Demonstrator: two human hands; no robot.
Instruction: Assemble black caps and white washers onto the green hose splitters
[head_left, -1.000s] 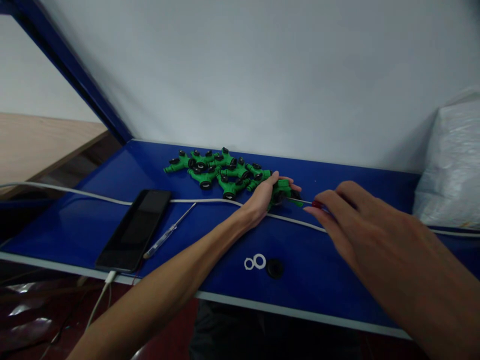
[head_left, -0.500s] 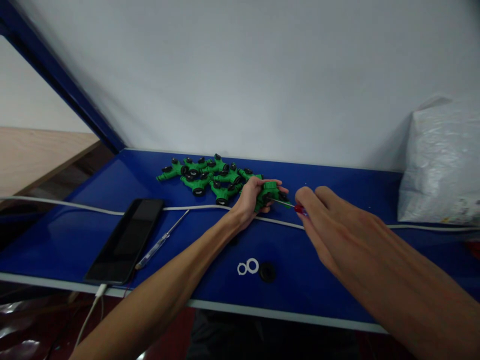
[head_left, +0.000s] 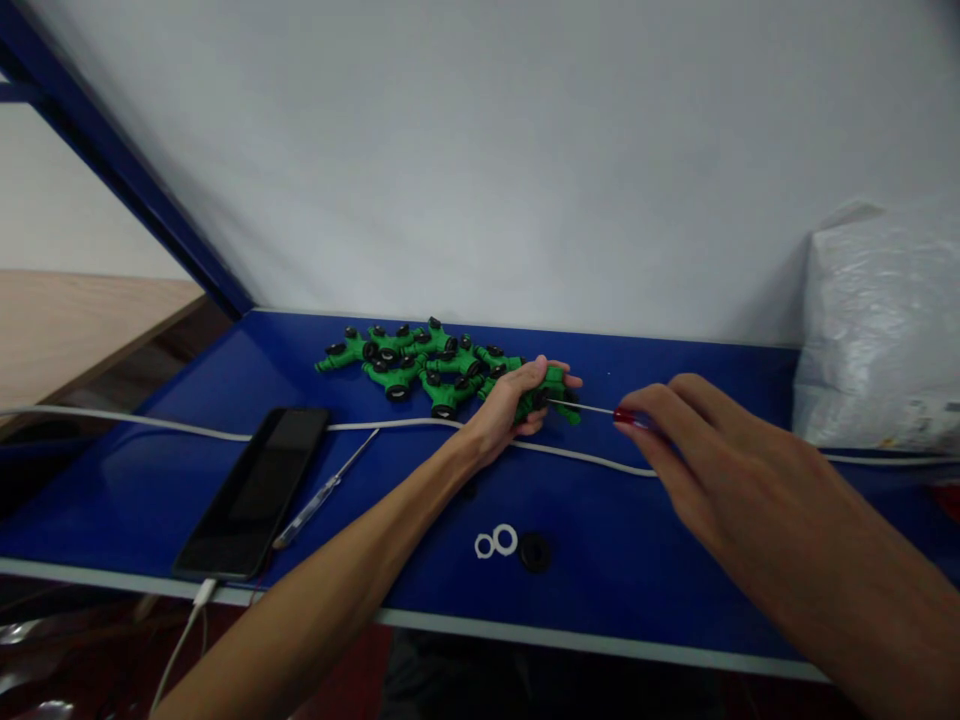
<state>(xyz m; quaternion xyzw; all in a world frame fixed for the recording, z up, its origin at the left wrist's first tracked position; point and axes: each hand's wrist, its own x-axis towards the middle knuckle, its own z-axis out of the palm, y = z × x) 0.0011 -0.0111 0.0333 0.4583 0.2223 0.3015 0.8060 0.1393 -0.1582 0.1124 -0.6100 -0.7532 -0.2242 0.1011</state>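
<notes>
My left hand (head_left: 514,400) is wrapped round a green Y-shaped hose connector (head_left: 553,380) with black parts, just above the blue table. In my right hand (head_left: 697,440) is a screwdriver (head_left: 621,415) with a red handle, pinched between thumb and fingers. Its thin metal shaft points left and its tip meets the black part of the connector; whether it sits in a screw is too small to tell. Several similar green connectors (head_left: 394,375) lie grouped behind and left of my left hand. Two white rings (head_left: 505,540) and a black round cap (head_left: 535,552) lie in front of me.
A black phone (head_left: 255,495) on a charging cable lies at the left, beside a second, clear-handled screwdriver (head_left: 322,495). A white cord (head_left: 397,423) runs across the table (head_left: 637,580) under my left wrist. A bulky plastic bag (head_left: 877,340) stands at the right.
Both hands have shifted slightly to the right, the right one further, with the screwdriver still against the connector. The view has tilted up slightly.
</notes>
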